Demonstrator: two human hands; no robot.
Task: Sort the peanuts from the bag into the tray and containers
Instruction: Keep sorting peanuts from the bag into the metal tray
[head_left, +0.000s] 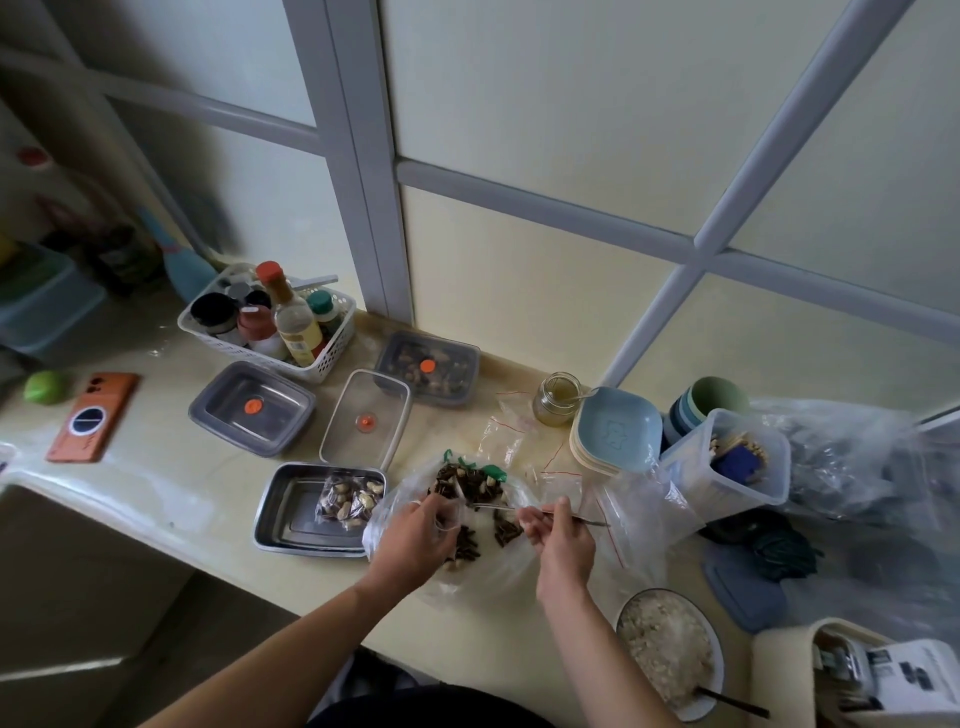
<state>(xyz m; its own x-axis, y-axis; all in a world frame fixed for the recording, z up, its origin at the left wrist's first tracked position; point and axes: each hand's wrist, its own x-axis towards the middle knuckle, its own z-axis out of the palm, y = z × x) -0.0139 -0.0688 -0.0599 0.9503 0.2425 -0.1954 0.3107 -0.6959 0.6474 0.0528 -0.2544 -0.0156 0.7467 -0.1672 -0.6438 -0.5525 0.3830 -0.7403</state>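
Orange phone (92, 415) lies flat at far left of the counter, with a green round thing (45, 387) just beside it. White basket (332, 358) of bottles stands at the back by the window frame. In front of it is a grey lidded container (252, 408) with an orange dot on the lid, nothing seen inside. A clear lid (366, 418) lies next to that. Nearer the counter edge is the steel tray (270, 514), with a small packet (350, 501) of pale and dark nuts in its right part. A second grey container (427, 366) at the back wall holds nuts under its lid.

Clear bag (488, 577) sits open at centre, touching the tray's right end. The peanuts (488, 483) are inside it, mixed with dark stick-like bits. Left hand (415, 535) has its fingers curled, gripping the bag's left rim. Right hand (558, 540) pinches a thin metal tool (488, 505) between thumb and fingers, its tip pointing left into the bag's mouth; cannot tell if the tip holds anything.

Small zip bags (501, 439) with red lines lie behind the clear bag. To the right are a glass jar (556, 399), a stack of blue plates (615, 431), stacked cups (701, 405) and a clear tub (727, 462). A bowl (670, 649) of pale grains sits at lower right, a dark handle resting in it.
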